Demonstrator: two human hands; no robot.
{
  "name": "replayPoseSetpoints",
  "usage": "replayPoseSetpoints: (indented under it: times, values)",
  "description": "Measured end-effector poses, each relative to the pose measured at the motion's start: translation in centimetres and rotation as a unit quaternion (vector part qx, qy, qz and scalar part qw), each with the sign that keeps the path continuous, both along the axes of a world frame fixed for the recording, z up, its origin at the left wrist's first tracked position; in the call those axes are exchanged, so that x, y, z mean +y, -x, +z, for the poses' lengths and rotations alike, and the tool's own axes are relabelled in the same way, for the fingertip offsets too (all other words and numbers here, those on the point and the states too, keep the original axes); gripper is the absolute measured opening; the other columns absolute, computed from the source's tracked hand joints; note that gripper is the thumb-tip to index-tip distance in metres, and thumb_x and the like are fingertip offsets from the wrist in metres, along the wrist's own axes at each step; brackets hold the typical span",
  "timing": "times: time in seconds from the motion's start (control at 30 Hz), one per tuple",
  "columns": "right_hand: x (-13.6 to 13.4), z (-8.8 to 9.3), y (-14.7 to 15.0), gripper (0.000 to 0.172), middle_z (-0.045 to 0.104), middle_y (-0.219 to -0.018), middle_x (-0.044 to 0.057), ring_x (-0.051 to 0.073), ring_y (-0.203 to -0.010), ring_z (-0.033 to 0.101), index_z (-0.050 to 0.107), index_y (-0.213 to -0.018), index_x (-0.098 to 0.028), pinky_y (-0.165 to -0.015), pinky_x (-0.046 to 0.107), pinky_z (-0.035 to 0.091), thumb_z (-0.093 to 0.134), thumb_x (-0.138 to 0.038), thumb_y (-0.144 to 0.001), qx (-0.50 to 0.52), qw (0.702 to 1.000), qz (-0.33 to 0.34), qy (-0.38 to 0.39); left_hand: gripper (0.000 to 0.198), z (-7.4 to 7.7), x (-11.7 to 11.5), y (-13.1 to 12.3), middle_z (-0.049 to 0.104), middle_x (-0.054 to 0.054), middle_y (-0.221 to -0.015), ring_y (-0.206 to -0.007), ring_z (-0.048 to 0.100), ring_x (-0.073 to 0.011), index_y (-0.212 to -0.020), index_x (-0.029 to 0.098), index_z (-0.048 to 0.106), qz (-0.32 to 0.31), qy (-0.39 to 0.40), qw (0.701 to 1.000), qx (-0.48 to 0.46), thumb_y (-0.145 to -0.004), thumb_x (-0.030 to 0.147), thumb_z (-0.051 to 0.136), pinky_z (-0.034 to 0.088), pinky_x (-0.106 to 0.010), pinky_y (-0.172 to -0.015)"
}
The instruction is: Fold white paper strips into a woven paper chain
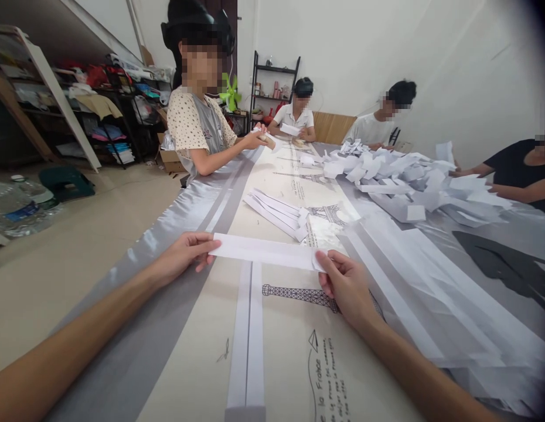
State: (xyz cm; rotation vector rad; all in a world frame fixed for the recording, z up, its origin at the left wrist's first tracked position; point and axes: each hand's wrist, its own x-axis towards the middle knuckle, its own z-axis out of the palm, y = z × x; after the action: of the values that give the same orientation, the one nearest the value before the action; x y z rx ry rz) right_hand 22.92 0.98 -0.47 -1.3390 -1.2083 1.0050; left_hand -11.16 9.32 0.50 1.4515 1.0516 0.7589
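A long white paper strip [264,251] is stretched level between my two hands above the table. My left hand [196,249] pinches its left end between thumb and fingers. At the other end, my right hand [343,281] grips the strip near a small folded flap, thumb on top. Below it, two long white strips [246,346] lie side by side on the printed tablecloth [202,351], pointing toward me. Just beyond my hands rests a small fanned group of white folded strips [276,214].
A big heap of white folded papers [395,176] covers the far right of the table. Long white sheets [431,281] lie nearer on the right, beside a dark grey flat shape [505,264]. Several people sit or stand around the table, one person [202,117] handling paper at the left.
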Motion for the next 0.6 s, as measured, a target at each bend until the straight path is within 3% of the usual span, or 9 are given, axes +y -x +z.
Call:
replayPoseSetpoints:
  times: [0.17,0.37,0.47,0.6]
  values:
    - [-0.05,0.24,0.37,0.039,0.062,-0.061,-0.001,0.011,-0.048,0.049,0.058,-0.073,-0.021,-0.048,0.024,0.041,0.065,-0.054,-0.093,0.013,0.999,0.042,-0.019,0.034,-0.13,0.2,-0.28,0.055,0.003,-0.058,-0.042,0.038,-0.0055,-0.075,0.016,0.065,0.083,-0.057,0.995,-0.022,-0.086,0.048,0.071,0.031,-0.02,-0.042]
    - [0.15,0.06,0.19,0.04,0.061,-0.062,-0.001,0.011,-0.049,0.049,0.056,-0.073,-0.021,-0.048,0.024,0.039,0.063,-0.055,-0.094,0.016,0.999,0.05,-0.001,0.036,-0.13,0.03,-0.68,0.055,0.002,-0.058,-0.043,0.04,-0.0061,-0.073,0.016,0.064,0.105,-0.097,0.989,-0.023,-0.087,0.049,0.07,0.032,-0.019,-0.041]
    - [0.23,-0.07,0.03,0.042,0.056,-0.061,-0.003,0.01,-0.049,0.043,0.053,-0.071,-0.021,-0.048,0.024,0.035,0.063,-0.054,-0.094,-0.008,0.999,0.048,0.006,0.037,-0.04,0.01,-0.73,0.054,0.003,-0.057,-0.043,0.04,-0.0061,-0.072,0.016,0.063,0.109,-0.106,0.988,-0.015,-0.086,0.049,0.071,0.032,-0.019,-0.04]
    - [0.19,-0.26,-0.15,0.044,0.035,-0.056,-0.007,0.01,-0.052,0.029,0.047,-0.066,-0.021,-0.049,0.024,0.028,0.066,-0.051,-0.092,-0.026,1.0,0.017,0.002,0.038,0.03,-0.07,-0.8,0.054,0.003,-0.057,-0.043,0.039,-0.0064,-0.071,0.016,0.063,0.116,-0.112,0.987,-0.012,-0.086,0.051,0.07,0.033,-0.019,-0.041]
